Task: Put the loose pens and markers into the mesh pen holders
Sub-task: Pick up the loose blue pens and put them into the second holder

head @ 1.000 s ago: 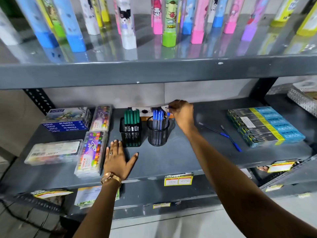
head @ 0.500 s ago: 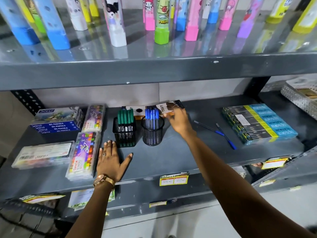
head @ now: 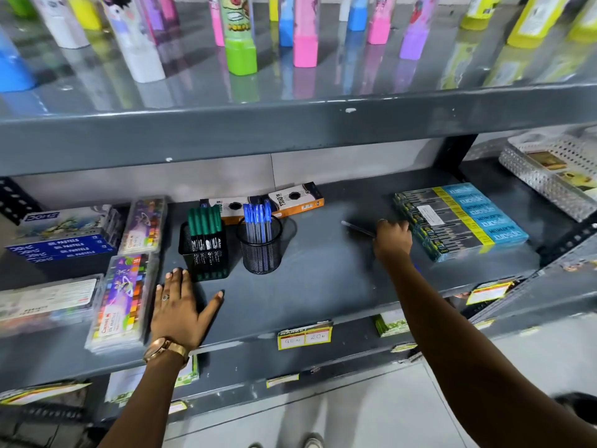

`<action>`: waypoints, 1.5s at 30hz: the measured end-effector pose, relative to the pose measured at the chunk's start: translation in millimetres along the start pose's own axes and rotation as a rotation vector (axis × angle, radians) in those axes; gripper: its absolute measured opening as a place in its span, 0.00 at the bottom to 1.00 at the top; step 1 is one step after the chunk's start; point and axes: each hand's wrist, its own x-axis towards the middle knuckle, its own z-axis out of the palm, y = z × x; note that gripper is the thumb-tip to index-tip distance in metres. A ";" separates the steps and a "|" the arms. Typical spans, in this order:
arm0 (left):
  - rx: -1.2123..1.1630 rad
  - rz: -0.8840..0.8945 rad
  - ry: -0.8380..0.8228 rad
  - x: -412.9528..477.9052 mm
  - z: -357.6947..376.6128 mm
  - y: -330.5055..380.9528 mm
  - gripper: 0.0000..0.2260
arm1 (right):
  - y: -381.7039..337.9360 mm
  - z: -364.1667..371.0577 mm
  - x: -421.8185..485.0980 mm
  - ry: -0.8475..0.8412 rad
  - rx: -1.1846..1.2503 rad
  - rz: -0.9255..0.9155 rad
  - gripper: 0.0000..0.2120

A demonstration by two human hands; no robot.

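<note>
Two black mesh holders stand mid-shelf. The square holder (head: 204,257) is filled with green markers (head: 204,219). Beside it, the round holder (head: 260,253) carries several blue pens (head: 257,218). To their right, my right hand (head: 392,238) has its fingers curled down over a loose pen (head: 357,228). The pen's dark end sticks out to the left of my fist, low over the shelf; the rest is hidden. My left hand (head: 181,310) lies flat and spread on the shelf, just in front of the square holder, holding nothing.
An orange and black box (head: 290,202) lies behind the holders. Oil pastel sets (head: 126,295) and boxes (head: 64,240) fill the shelf's left side. A blue and yellow pack of pencils (head: 465,218) sits right of my right hand. Upright colourful cases (head: 240,43) line the shelf above.
My right hand left the round holder and moved right along the shelf to the loose pens, then curled over one. My left hand stayed flat on the shelf.
</note>
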 end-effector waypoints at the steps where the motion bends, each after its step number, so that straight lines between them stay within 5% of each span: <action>1: -0.008 -0.002 0.001 -0.2 -0.1 0.1 0.47 | -0.6 0.6 -1.0 -0.003 0.026 0.000 0.10; 9: -0.016 -0.006 0.000 -0.8 -2.2 1.0 0.46 | -20.5 16.5 -47.2 -0.141 0.443 0.013 0.15; 17: -0.019 -0.007 0.000 -0.7 -3.0 2.4 0.46 | -18.6 24.4 -88.6 -0.107 0.454 0.130 0.11; 22: -0.026 -0.012 -0.001 -0.2 -4.3 1.8 0.46 | -30.4 -16.2 -80.7 -0.007 0.520 0.035 0.10; 27: -0.049 -0.023 -0.006 -1.7 -6.0 3.1 0.46 | -57.7 -69.9 -65.7 0.251 1.140 -0.044 0.08; 30: -0.047 -0.023 -0.004 -2.5 -8.2 3.8 0.46 | -84.5 -97.5 -51.4 0.205 1.395 -0.159 0.13; 45: -0.055 -0.027 0.004 -3.1 -6.7 2.4 0.45 | -160.1 -35.5 -37.6 -0.015 0.630 -0.435 0.11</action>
